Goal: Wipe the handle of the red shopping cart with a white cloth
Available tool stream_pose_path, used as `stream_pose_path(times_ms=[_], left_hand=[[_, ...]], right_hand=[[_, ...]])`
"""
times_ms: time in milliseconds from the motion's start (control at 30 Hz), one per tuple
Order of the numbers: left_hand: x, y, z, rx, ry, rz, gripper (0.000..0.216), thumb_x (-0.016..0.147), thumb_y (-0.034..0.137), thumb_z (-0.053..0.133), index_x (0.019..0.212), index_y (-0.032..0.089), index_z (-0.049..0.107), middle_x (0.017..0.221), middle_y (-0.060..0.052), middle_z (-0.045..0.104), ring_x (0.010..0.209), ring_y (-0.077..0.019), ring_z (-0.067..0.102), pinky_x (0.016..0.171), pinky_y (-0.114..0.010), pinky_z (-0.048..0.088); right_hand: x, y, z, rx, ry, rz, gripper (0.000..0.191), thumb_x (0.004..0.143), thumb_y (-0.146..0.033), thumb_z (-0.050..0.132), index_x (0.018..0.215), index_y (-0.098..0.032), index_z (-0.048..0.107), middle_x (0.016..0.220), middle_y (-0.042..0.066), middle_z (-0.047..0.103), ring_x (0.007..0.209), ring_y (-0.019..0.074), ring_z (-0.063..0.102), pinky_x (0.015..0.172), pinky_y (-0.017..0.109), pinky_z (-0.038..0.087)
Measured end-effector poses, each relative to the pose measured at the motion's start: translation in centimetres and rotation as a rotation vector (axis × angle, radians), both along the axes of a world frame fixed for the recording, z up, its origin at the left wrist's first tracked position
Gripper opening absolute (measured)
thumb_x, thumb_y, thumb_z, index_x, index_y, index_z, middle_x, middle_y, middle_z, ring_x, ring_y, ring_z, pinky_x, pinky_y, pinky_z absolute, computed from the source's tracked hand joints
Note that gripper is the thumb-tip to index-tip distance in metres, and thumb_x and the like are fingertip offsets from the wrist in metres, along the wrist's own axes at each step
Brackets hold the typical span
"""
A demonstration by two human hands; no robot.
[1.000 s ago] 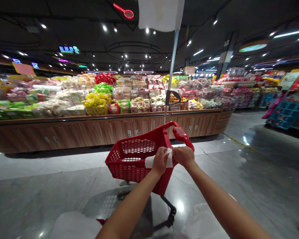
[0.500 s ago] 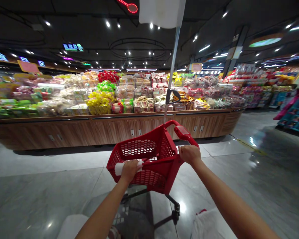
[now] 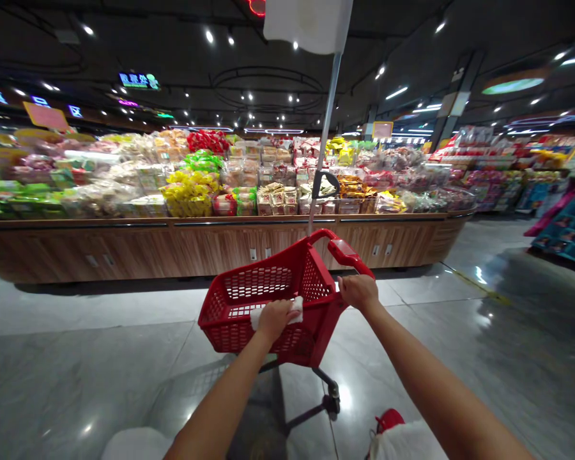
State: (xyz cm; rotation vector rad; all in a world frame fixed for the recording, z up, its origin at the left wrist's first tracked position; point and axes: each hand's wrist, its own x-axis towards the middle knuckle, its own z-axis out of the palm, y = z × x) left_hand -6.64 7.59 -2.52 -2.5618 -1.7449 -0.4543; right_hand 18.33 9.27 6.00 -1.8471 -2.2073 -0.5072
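Observation:
A red plastic shopping cart (image 3: 249, 332) stands side-on before me, its basket to the left and its handle to the right. My left hand (image 3: 275, 318) is closed on a white cloth (image 3: 296, 308), pressing it against the near rim of the basket. My right hand (image 3: 359, 292) grips the near end of the red handlebar (image 3: 347, 252). The inside of the basket shows only its perforated walls and floor. From the cart's handle end a metal pole (image 3: 329, 108) rises with a white panel (image 3: 311, 22) at its top.
Beyond the cart runs a long wooden display counter (image 3: 211, 249) heaped with packaged snacks (image 3: 191, 191). A blue rack (image 3: 568, 223) stands at the far right. Grey glossy floor tiles (image 3: 100, 364) lie around the cart. A red shoe (image 3: 390, 420) shows below.
My left hand has slid the cloth rightward along the near rim, toward the handle end. The cart sits slightly further left in view. My right hand keeps its grip.

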Motion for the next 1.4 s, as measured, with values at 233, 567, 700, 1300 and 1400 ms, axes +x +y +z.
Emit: stream_pose_path(times_ms=[233,567,700,1300,1400], left_hand=[[-10.1,-1.3,-1.1,-0.024,0.148,0.119,0.031,0.092,0.045,0.050,0.096,0.018,0.064,0.096,-0.009,0.069,0.093,-0.0244,0.062,0.082,-0.033,0.043],[-2.9,-0.9,0.2,-0.044,0.129,0.107,0.031,0.091,0.041,0.052,0.110,0.018,0.059,0.105,-0.010,0.067,0.097,-0.0234,0.062,0.083,-0.033,0.044],[5.0,-0.2,1.2,0.050,0.030,0.053,0.030,0.092,0.037,0.051,0.114,0.017,0.055,0.106,-0.010,0.064,0.099,-0.0247,0.060,0.083,-0.036,0.044],[-11.9,-4.9,-1.2,-0.014,0.192,0.288,0.027,0.092,0.034,0.052,0.116,0.021,0.057,0.114,-0.010,0.064,0.105,-0.0262,0.059,0.085,-0.036,0.043],[-7.0,-4.0,-1.2,0.031,0.167,0.217,0.028,0.093,0.034,0.050,0.116,0.019,0.056,0.114,-0.010,0.064,0.105,-0.0259,0.058,0.087,-0.037,0.042]], right_hand=[[0.1,0.4,-0.4,0.025,-0.002,0.035,0.051,0.094,-0.032,0.032,0.073,-0.013,0.073,0.076,0.013,0.073,0.066,0.0205,0.065,0.061,0.029,0.039],[-0.2,0.0,0.1,-0.020,0.001,-0.004,0.050,0.095,-0.031,0.031,0.074,-0.013,0.072,0.077,0.014,0.072,0.067,0.0208,0.065,0.063,0.029,0.039],[-0.7,-0.4,-0.2,-0.016,-0.032,0.008,0.043,0.096,-0.029,0.033,0.079,-0.014,0.070,0.081,0.013,0.070,0.075,0.0213,0.063,0.068,0.030,0.038],[-6.4,-3.7,-5.2,0.124,0.109,0.187,0.029,0.094,-0.029,0.039,0.081,-0.020,0.063,0.086,0.006,0.064,0.090,0.0217,0.051,0.092,0.038,0.023],[-8.5,-4.3,-6.5,0.123,0.123,0.189,0.024,0.093,-0.025,0.042,0.086,-0.021,0.065,0.091,0.007,0.064,0.094,0.0233,0.050,0.097,0.040,0.021]])
